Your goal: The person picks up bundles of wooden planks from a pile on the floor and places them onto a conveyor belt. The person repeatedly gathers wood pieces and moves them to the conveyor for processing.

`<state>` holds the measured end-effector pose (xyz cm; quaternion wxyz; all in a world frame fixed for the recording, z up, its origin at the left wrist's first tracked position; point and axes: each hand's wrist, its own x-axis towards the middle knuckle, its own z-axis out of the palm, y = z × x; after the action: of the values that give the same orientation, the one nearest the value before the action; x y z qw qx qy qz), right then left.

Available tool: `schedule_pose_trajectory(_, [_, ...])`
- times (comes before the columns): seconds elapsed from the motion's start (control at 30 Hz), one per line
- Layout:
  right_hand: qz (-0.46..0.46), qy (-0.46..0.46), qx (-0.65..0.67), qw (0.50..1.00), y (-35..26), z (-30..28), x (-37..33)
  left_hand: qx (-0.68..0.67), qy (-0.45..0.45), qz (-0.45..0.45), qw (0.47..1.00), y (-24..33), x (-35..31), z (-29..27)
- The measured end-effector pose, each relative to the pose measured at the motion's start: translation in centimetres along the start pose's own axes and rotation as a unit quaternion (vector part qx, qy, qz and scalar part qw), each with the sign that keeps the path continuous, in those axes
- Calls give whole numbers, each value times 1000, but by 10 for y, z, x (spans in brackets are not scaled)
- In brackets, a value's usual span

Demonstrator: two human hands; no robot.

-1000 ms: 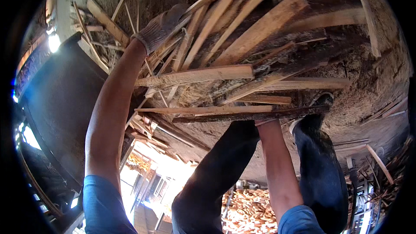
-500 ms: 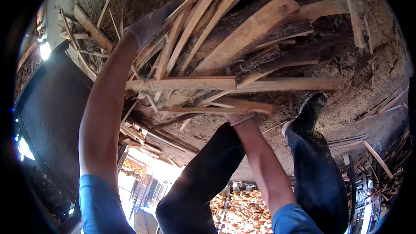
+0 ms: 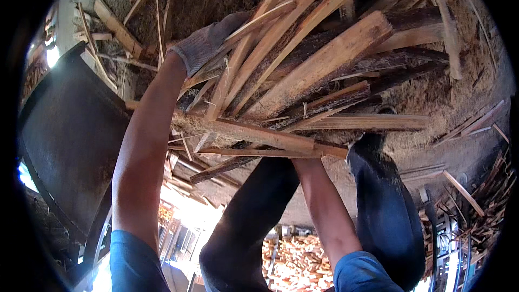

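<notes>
A loose bundle of long wood strips (image 3: 270, 54) fans out in front of me, some rough-edged with bark. My left hand (image 3: 208, 43), in a greyish knit glove, is closed round strips on the bundle's left side; its fingertips are hidden behind the wood. At the near side my right hand goes under the lower strips, with only the wrist and forearm (image 3: 319, 189) in sight. Its fingers are covered by the wood that it holds from below. A broad flat slat (image 3: 330, 65) lies in the middle of the bundle, and a shorter slat (image 3: 265, 134) crosses its near end.
Sawdust and scraps cover the ground (image 3: 459, 108). A dark curved metal sheet (image 3: 75, 140) stands at the left. Loose offcuts (image 3: 116, 24) lie beyond it, and more scrap wood (image 3: 486, 200) is heaped at the right. Behind my legs is a pile of short wood pieces (image 3: 300, 262).
My left hand has moved a little right and come into clearer view. The near slats have tilted and shifted down, and they now cover my right hand. My right leg has drawn nearer the bundle.
</notes>
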<state>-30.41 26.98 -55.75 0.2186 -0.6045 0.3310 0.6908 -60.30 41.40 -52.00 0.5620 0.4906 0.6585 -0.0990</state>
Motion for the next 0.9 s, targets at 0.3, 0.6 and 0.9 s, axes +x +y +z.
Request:
schedule_pose_trajectory(0.3, [0,25,-49,998,13,-73,-134,56,38,96,993,73,-72,17])
schedule_pose_trajectory(0.6, [1,9,-68,998,27,-109,-253,43,16,247,968,133,-159,20])
schedule_pose_trajectory(0.9, [7,-25,-43,999,28,-147,-348,-259,-71,110,957,230,-218,27])
